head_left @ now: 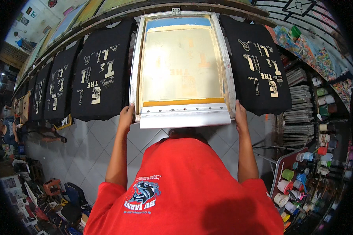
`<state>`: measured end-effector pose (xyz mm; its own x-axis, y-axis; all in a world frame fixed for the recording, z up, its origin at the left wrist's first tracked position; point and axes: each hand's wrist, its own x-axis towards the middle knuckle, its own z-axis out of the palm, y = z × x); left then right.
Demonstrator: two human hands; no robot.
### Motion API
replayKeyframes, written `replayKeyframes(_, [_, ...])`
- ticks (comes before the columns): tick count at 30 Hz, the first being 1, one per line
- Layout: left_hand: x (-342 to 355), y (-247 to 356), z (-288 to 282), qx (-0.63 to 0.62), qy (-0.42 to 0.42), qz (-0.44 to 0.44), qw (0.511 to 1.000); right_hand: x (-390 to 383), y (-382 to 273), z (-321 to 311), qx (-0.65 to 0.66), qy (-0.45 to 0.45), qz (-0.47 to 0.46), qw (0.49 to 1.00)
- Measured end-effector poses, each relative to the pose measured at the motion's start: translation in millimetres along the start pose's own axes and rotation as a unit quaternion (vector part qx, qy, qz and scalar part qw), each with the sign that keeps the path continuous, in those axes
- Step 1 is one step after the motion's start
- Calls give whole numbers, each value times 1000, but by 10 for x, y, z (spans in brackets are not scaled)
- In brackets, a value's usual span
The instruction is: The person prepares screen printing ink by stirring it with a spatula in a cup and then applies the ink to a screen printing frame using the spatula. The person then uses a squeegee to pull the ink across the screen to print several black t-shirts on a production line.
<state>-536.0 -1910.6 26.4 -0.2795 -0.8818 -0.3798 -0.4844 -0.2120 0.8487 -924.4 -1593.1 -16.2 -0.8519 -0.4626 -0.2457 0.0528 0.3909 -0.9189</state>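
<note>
A silver-edged screen printing frame (228, 78) lies in front of me, its mesh coated with cream ink. My left hand (126, 116) holds the frame's near left corner, and my right hand (241, 114) the near right one. Their fingers are partly hidden behind the rim. Across the near end rests a wide silver squeegee (184, 120), with a strip of yellow-orange along its far side. Black T-shirts with cream prints lie on both sides: one to the right (259, 94), and one nearest on the left (121, 78). Whatever lies under the screen is hidden.
More printed black shirts (62, 78) line the bench to the left. Stacked frames (298, 105) stand at the right, beside shelves of ink tubs (288, 175). Another person (10, 129) is at the far left. Grey floor tiles (82, 152) show below the bench.
</note>
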Motion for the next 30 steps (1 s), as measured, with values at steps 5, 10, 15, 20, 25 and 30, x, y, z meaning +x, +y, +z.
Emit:
replayKeyframes(5, [12, 44, 32, 99, 91, 53, 989, -84, -350, 93, -176, 92, -59, 978])
replayKeyframes(10, [-147, 171, -138, 92, 96, 85, 987, -321, -541, 42, -189, 112, -74, 973])
replayKeyframes(15, [-201, 227, -721, 138, 91, 86, 982, -716, -646, 352, -157, 128, -120, 972])
replayKeyframes(20, [209, -301, -1804, 106, 127, 115, 979, -1190, -937, 1397, -174, 121, -103, 972])
replayKeyframes(25, [563, -750, -3131, 104, 164, 140, 971, -1625, -975, 2886, -153, 111, -127, 974])
replayKeyframes(30, [860, -1100, -4010, 134, 147, 93, 976, -2026, -1323, 3770, -180, 108, -113, 971])
